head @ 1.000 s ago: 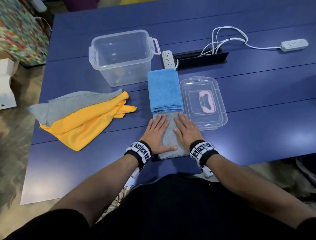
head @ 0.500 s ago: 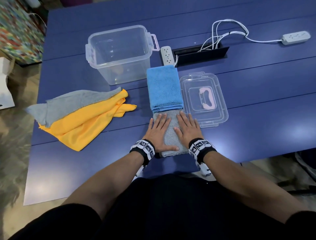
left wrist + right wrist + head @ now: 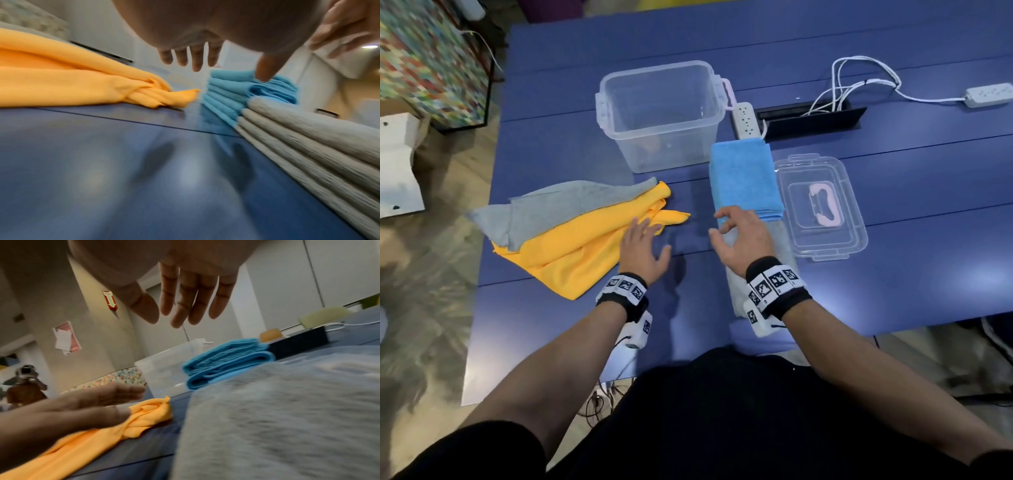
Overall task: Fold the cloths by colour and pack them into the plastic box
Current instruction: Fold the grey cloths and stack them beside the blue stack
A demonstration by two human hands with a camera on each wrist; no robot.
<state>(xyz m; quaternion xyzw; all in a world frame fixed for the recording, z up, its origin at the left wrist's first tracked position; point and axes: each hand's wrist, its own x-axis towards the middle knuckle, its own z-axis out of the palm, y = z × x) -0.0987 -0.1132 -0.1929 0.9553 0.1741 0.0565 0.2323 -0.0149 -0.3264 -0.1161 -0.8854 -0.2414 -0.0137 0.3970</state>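
Now hovering, left hand (image 3: 642, 248) fingers spread, holding nothing, at yellow cloth's (image 3: 582, 245) 3 o'clock edge. Right hand (image 3: 743, 236) relaxed, empty, over folded grey cloth (image 3: 786, 246); plastic box (image 3: 661, 113) at 12 o'clock

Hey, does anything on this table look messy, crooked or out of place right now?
Only the loose pile at the left: a yellow cloth and a grey cloth lie crumpled and overlapping, still unfolded. The folded blue cloth and folded grey cloth sit neatly in line. The plastic box stands upright, with nothing spilled.
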